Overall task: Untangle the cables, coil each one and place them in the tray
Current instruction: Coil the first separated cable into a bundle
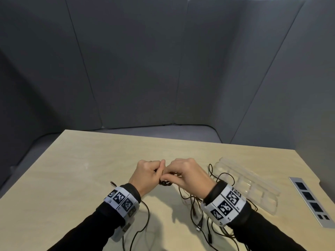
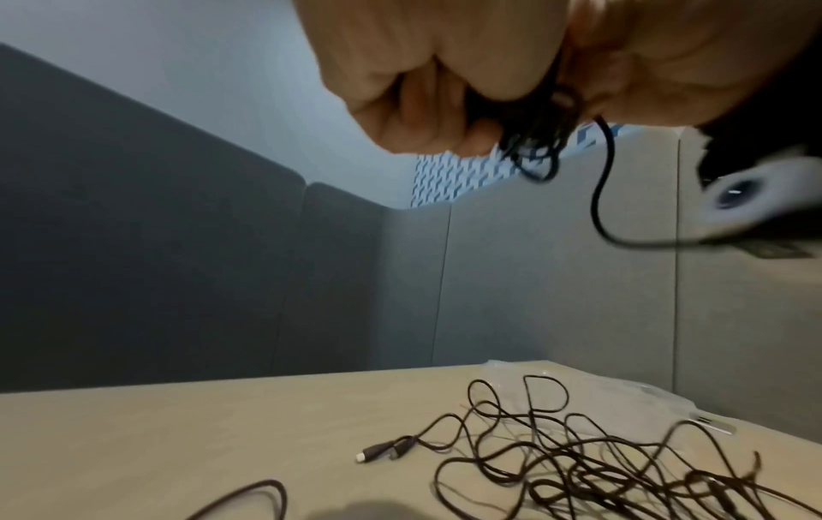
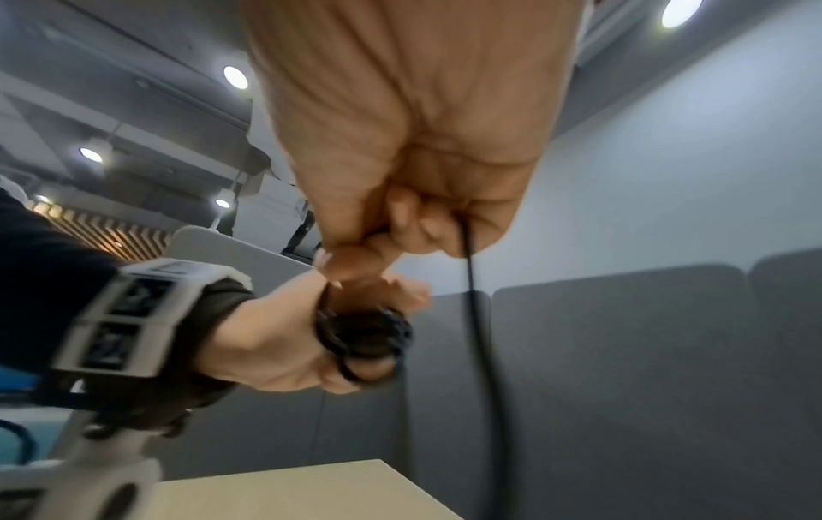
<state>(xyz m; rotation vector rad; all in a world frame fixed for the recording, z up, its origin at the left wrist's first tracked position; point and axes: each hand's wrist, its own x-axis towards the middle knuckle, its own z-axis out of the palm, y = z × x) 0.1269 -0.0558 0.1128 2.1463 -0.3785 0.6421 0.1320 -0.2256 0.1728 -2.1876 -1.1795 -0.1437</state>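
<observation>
My left hand and right hand meet above the middle of the table. The left hand grips a small coil of black cable, seen as dark loops below the knuckles and again as the coil in the left wrist view. My right hand pinches the free strand of that cable, which hangs down. A tangle of black cables lies on the table under the right wrist. The clear plastic tray sits at the right, holding no cable.
A loose black cable runs under my left wrist, with a plug end beside it. A grey socket strip is set into the table's right edge. Grey padded panels wall the table on three sides.
</observation>
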